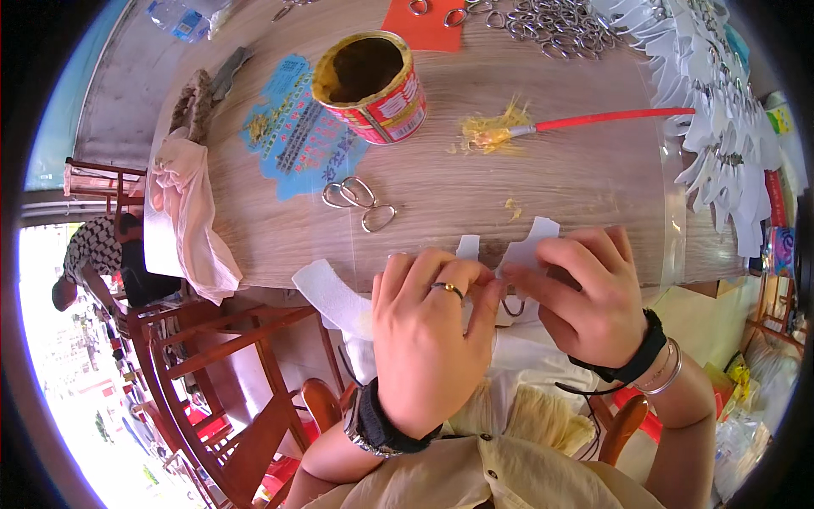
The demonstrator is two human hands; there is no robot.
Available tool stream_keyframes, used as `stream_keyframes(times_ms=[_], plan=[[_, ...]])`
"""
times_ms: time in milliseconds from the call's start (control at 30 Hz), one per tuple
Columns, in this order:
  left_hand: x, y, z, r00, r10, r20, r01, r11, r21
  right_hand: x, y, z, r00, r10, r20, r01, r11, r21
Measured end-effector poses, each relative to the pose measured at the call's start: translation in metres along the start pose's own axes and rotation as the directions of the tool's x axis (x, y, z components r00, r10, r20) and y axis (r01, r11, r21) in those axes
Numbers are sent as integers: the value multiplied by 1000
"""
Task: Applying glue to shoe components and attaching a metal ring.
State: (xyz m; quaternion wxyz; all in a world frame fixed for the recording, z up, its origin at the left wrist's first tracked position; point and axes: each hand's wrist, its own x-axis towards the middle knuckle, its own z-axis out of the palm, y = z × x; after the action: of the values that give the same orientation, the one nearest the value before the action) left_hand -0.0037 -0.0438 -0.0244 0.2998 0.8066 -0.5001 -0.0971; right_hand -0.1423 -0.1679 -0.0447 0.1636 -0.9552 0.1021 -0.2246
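One left hand [432, 339] and one right hand [598, 297] work with one oval ring [514, 316] and white pieces [538, 234] whose number is hidden. On the worktop [458, 187]: one red-and-yellow tub [386, 119], one red-handled brush [610, 117], one blue printed sheet [301, 127], one orange-red card [420, 34], one pale pink cloth [191, 204], three clustered metal rings [348, 200] and a ring heap [560, 27] beyond counting.

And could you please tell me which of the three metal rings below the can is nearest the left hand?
The lowest, rightmost metal ring; the other two rings lie higher, farther from the left hand.
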Motion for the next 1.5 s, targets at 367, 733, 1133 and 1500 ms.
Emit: stream_keyframes(times_ms=[367, 733, 1133, 1500], plan=[[8, 6, -4, 999, -8, 39, 3, 991, 137, 0, 1, 1, 1000, -7, -15, 7, 1000, 16], [11, 12, -3, 997, -17, 74, -1, 971, 238, 1, 1, 1, 998, 17, -55, -16, 1000, 22], [8, 6, -4, 997, 75, -8, -72, 977, 198, 0, 3, 1, 1000, 1, -15, 0, 1000, 27], [-11, -2, 9, 952, 238, -191, -150, 910, 387, -3, 2, 3, 999, -6, -38, 7, 1000, 15]])
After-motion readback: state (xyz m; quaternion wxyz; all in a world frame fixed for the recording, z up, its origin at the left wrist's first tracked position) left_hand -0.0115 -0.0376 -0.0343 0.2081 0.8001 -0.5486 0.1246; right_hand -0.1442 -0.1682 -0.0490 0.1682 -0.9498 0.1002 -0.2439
